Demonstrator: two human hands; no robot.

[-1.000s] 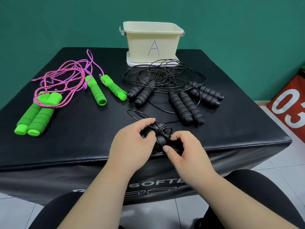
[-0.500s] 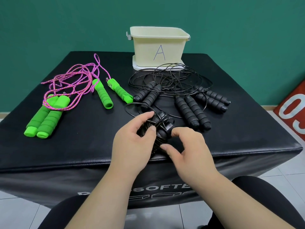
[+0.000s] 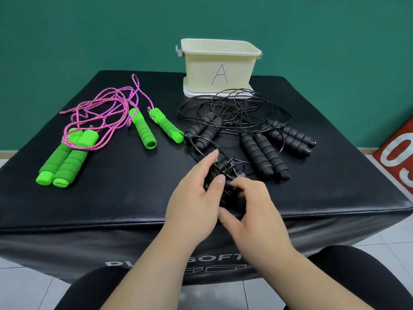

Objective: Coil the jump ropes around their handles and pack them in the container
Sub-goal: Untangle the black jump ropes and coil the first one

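I have both hands on the black foam-handled jump rope bundle (image 3: 226, 175), its thin cord wrapped in loops around the paired handles. It is held well in front of the cream plastic container marked A (image 3: 220, 66), over the near part of the black padded box (image 3: 111, 198). Its long axis runs roughly toward the container; I cannot tell which end carries the cord.

My left hand (image 3: 192, 198) wraps the bundle's left side, fingers curled round it and thumb laid across the loops. My right hand (image 3: 252, 211) grips the near end, fingers curled in against the cord.

The container stands upright on a white tray, rim open. From this angle I cannot see inside it.

Between the bundle and the container lie three pairs of black handles (image 3: 263, 155), their loose black cord (image 3: 234, 108) tangled up against the container's base. Left of the container lie green foam handles (image 3: 64, 159) with pink braided rope (image 3: 100, 113).
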